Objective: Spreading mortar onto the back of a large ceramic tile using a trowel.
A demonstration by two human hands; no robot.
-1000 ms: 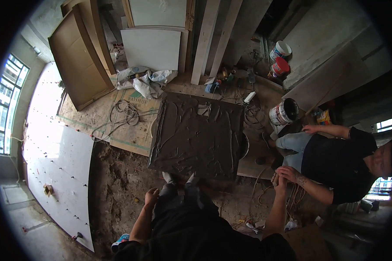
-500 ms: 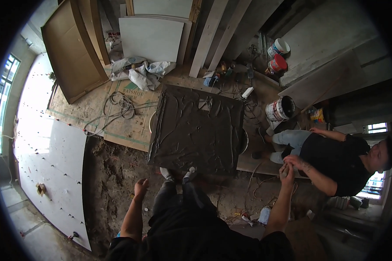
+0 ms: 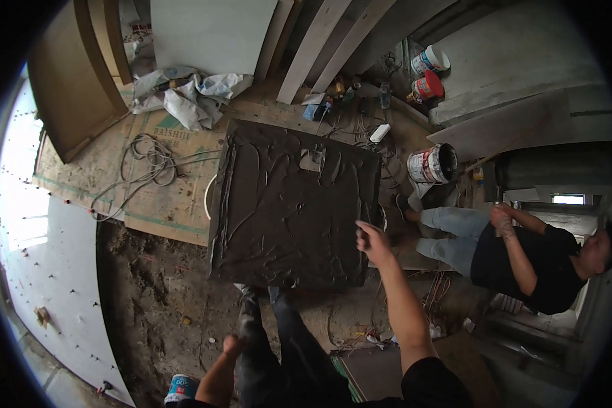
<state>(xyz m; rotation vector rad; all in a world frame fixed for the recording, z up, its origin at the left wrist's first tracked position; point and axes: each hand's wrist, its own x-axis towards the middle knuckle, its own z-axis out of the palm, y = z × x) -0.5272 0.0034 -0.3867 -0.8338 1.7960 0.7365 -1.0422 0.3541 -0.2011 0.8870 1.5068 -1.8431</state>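
Note:
A square slab (image 3: 285, 204) lies raised off the floor, its top coated in dark, ridged paste. A small squarish opening (image 3: 312, 160) shows near its far edge. My right hand (image 3: 375, 246) reaches over the slab's right edge, index finger stretched out and the other fingers partly curled; I see nothing held in it. My left hand (image 3: 232, 348) hangs low beside my left leg, away from the slab; it is blurred and its fingers are hard to make out. Round pale rims (image 3: 209, 197) peek out from under the slab's sides.
To the right a co-worker (image 3: 517, 238) stands with both hands together. A paste-smeared bucket (image 3: 432, 164) stands beyond the slab's right side. Cable (image 3: 146, 163) lies coiled on cardboard at left. A large white panel (image 3: 54, 272) flanks the muddy floor. A bucket (image 3: 181, 387) is by my left arm.
My right hand has left the co-worker's hands and moved left over the slab's edge. My left hand has dropped lower. The co-worker's hands have drawn back together, and the whole view has shifted.

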